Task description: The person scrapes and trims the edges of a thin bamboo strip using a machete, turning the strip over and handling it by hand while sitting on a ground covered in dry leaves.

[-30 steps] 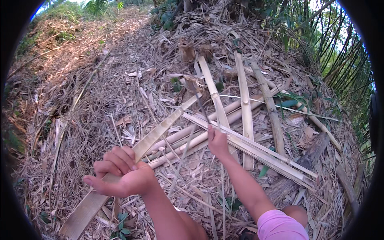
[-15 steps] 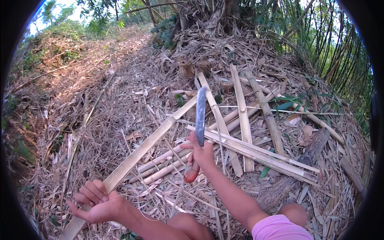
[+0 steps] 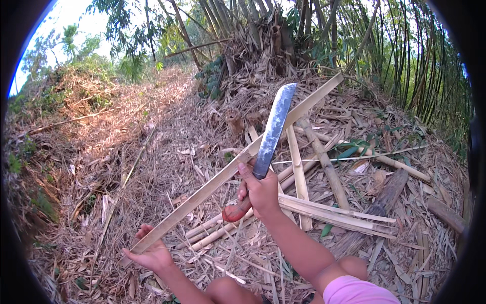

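Observation:
A long split bamboo strip (image 3: 207,190) slants from lower left to upper right. Its lower end lies in my left hand (image 3: 154,256), palm up, between thumb and loosely curled fingers. My right hand (image 3: 263,195) is wrapped round the handle of a machete (image 3: 275,131), whose dark, worn blade points up and crosses in front of the strip. The handle's reddish rounded butt sticks out below that hand. My right thumb reaches to the strip's edge. Behind the right hand, several split bamboo strips (image 3: 334,215) lie stacked on the ground.
Bamboo poles (image 3: 324,157) and more strips lie crisscrossed ahead. A thick dark log (image 3: 385,197) rests at the right. Dry leaves cover the ground, with a cut stump (image 3: 234,123) and a bamboo clump (image 3: 273,43) farther off.
The strip has been lifted and shifted up to the right, its far end now well past the blade. My right hand has raised the machete, and my left is now at the strip's lower end.

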`<state>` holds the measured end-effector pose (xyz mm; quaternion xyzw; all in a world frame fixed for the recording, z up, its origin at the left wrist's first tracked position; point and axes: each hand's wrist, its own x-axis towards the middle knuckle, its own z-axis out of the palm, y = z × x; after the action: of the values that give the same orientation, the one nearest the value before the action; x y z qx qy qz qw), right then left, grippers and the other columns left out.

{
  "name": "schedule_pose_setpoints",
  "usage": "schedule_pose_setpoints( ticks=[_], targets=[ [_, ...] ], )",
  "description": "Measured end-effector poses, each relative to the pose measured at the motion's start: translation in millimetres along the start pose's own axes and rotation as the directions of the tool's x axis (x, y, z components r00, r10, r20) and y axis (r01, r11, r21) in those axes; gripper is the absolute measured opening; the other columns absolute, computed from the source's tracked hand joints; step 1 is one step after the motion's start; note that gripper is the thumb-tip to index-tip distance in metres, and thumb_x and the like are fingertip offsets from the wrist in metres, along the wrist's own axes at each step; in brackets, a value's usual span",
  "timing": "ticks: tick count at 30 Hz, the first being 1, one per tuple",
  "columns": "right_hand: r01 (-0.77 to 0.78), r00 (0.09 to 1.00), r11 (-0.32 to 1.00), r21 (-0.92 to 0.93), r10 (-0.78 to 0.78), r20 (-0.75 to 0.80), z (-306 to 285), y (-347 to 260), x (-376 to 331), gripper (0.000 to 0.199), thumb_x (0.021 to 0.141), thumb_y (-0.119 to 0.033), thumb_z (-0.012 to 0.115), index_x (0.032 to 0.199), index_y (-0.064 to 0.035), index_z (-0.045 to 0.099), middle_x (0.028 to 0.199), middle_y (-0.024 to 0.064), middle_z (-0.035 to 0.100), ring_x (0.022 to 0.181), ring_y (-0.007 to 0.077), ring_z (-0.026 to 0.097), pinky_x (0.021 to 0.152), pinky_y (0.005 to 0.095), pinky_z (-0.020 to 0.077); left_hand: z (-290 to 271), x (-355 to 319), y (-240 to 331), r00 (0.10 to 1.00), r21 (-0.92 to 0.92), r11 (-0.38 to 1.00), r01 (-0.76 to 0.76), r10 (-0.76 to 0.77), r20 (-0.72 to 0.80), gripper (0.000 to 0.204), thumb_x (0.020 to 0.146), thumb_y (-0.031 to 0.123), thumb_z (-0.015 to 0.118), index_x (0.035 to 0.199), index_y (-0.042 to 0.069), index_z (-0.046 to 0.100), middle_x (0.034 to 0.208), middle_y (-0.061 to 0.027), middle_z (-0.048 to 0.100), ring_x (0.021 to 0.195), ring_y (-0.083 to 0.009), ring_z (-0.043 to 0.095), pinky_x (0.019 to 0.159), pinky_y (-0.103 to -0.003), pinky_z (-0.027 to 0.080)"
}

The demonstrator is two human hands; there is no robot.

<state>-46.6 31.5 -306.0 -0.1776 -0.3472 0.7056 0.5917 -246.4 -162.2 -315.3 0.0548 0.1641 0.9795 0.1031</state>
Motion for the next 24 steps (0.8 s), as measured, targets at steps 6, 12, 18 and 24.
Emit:
schedule_pose_setpoints(
  ticks=[6, 12, 18, 24],
  targets=[
    [0.013, 0.994, 0.999, -0.043, -0.009, 0.108, 6.8, -38.0, 0.2, 0.03, 0.096, -0.015, 0.068, 0.11, 0.002, 0.049, 0.056, 0.0012, 0.052, 0.044, 0.0102, 0.051, 0.041, 0.0262, 0.0425, -53.4, -109.3, 56.9, 0.906, 0.552, 0.728, 0.406, -0.401, -0.137, 0.057, 0.096, 0.05, 0.056, 0.118, -0.002, 0.047, 0.105, -0.0198, 0.063, 0.104, -0.029, 0.061, 0.091, -0.042, 0.053],
    [0.043, 0.983, 0.986, -0.162, -0.013, 0.182, -1.0, -47.0, -7.3, 0.034, 0.094, -0.014, 0.07, 0.115, 0.0079, 0.053, 0.061, 0.0017, 0.057, 0.044, 0.0072, 0.051, 0.04, 0.0242, 0.0395, 67.9, -153.7, 87.3, 0.462, 0.253, -0.554, -0.793, -0.276, 0.843, 0.039, 0.094, 0.025, 0.062, 0.121, -0.002, 0.056, 0.092, -0.0165, 0.061, 0.089, -0.0258, 0.06, 0.08, -0.036, 0.046],
    [-0.026, 0.935, 0.981, -0.191, 0.092, 0.343, 1.9, -56.3, -34.3, 0.032, 0.095, -0.015, 0.071, 0.113, 0.0064, 0.056, 0.062, -0.0004, 0.057, 0.045, 0.006, 0.051, 0.04, 0.023, 0.0387, 148.2, -124.3, 58.9, 0.552, 0.476, -0.296, -0.828, -0.575, 0.603, 0.05, 0.096, 0.035, 0.062, 0.132, 0.0, 0.054, 0.086, -0.016, 0.068, 0.072, -0.0272, 0.067, 0.071, -0.034, 0.053],
    [-0.051, 0.883, 0.968, -0.248, 0.159, 0.442, 15.8, -53.3, -48.6, 0.04, 0.095, -0.023, 0.071, 0.119, 0.0069, 0.062, 0.067, 0.0004, 0.062, 0.045, 0.005, 0.05, 0.041, 0.0223, 0.0387, 142.4, -99.4, 0.7, 0.419, 0.997, -0.077, -0.021, -0.906, -0.061, 0.04, 0.105, 0.041, 0.049, 0.1, 0.003, 0.063, 0.063, -0.0016, 0.057, 0.051, -0.0123, 0.056, 0.05, -0.03, 0.048]
  ],
)
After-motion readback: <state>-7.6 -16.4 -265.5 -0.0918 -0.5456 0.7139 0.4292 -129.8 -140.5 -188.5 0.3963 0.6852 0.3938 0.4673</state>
